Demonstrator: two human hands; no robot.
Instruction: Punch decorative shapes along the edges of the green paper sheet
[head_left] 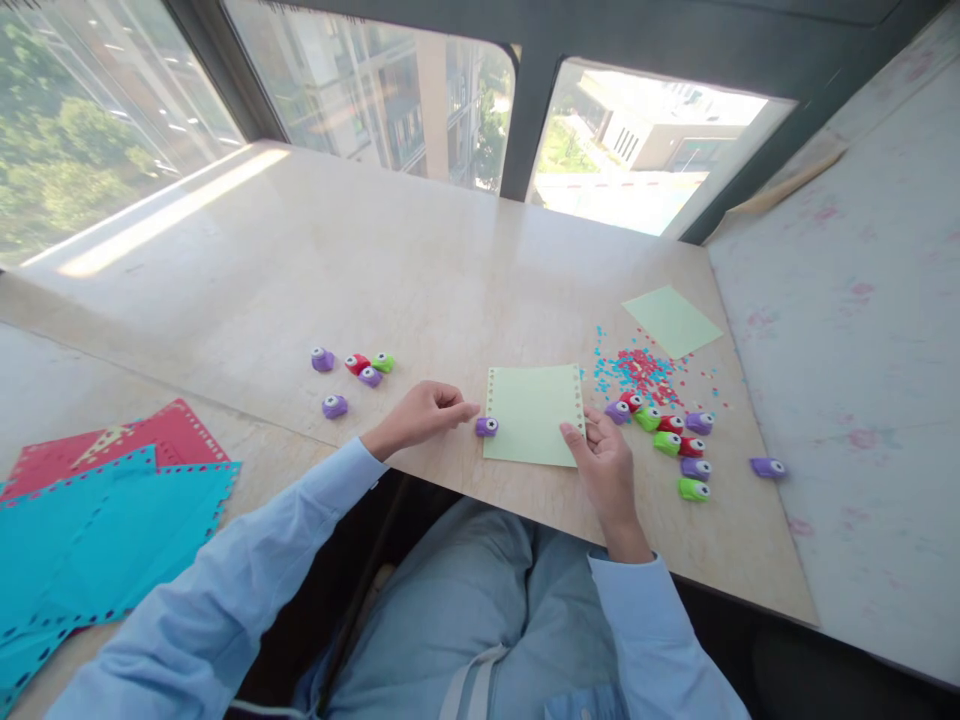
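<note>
A pale green sheet of paper (531, 415) lies near the table's front edge, with rows of small punched holes down its left and right sides. My right hand (604, 460) grips the sheet's right edge, thumb on top and fingers beneath or behind it. At the left edge sits a small purple craft punch (487, 427). Just beside this punch is my left hand (431, 412), its fingers curled and the thumb and fingertips drawn together. Whether anything small is between those fingertips is hidden.
Several coloured punches (670, 443) cluster right of the sheet; one purple punch (768, 467) lies by the wall. Others (358, 365) stand left. Red and blue confetti (641, 370) lies before another green sheet (673, 322). Punched blue paper (112, 540) and red paper (180, 435) lie far left.
</note>
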